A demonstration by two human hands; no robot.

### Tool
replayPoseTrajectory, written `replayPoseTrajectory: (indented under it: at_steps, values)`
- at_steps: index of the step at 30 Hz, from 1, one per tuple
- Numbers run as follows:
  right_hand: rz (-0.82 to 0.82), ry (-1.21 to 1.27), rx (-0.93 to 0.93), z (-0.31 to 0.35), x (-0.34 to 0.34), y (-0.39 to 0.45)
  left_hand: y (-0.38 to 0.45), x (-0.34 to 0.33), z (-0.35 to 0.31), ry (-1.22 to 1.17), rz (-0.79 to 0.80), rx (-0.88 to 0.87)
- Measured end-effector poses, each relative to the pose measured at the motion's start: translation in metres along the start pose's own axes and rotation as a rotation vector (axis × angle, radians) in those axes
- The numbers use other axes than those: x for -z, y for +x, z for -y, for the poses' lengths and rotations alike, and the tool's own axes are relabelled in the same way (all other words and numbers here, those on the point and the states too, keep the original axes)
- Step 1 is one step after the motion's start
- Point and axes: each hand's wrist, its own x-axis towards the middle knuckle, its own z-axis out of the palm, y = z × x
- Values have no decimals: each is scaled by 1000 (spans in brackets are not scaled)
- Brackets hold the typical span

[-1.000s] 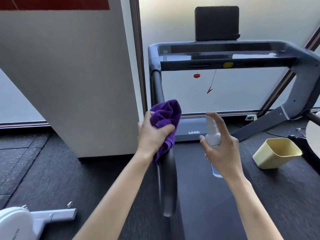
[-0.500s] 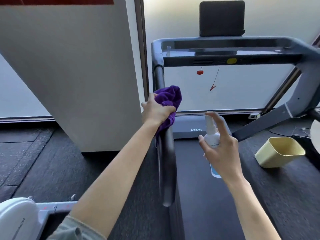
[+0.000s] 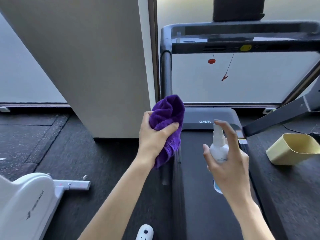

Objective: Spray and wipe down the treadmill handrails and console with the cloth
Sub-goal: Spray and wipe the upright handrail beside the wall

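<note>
Left hand (image 3: 154,135) has its grip clenched around the bunched purple cloth (image 3: 168,122), wrapped over the treadmill's left handrail (image 3: 166,73) partway down the bar. Right hand (image 3: 228,163) grips the white spray bottle (image 3: 218,149) upright over the treadmill belt (image 3: 204,205), forefinger lying on the nozzle top. The console (image 3: 242,44) sits up ahead, a yellow bin (image 3: 292,149) lying off to the right.
</note>
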Motion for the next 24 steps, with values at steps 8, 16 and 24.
replayPoseTrajectory:
  at_steps: [8,16,24]
  values:
    - [40,-136,-30,15,1,-84,9,24,0,-230,13,-15]
    - [-74,-277,-63,30,-11,-97,-33,93,35,-391,-37,-19]
    - [-97,-289,-112,38,-20,-100,-56,111,48,-385,2,-71]
